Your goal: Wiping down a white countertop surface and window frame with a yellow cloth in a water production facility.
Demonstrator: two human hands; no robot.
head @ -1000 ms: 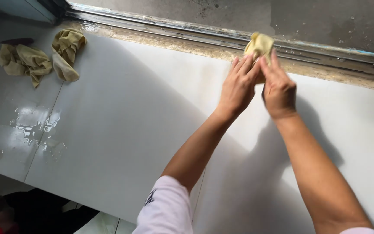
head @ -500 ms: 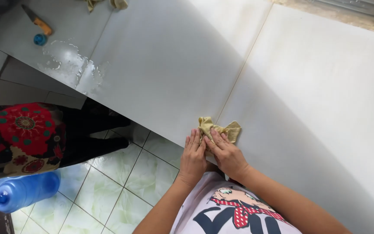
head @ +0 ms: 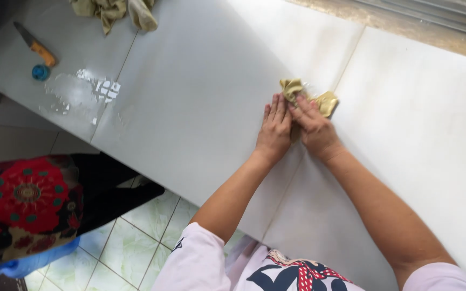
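1. I see the yellow cloth point(head: 308, 97) bunched on the white counter point(head: 200, 108), along a tile seam.
2. My left hand point(head: 274, 131) and right hand point(head: 315, 129) press flat on it, fingers extended.
3. At ten o'clock lie a knife point(head: 36, 46), blue cap point(head: 41, 72), and more rags point(head: 115, 9).

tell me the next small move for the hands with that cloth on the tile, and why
Probably push the yellow cloth forward along the grout line: both the left hand and right hand press flat on it at that joint of the white tiled counter, which continues ahead.

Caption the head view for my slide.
Both hands, left hand and right hand, press a yellow cloth onto the white counter.
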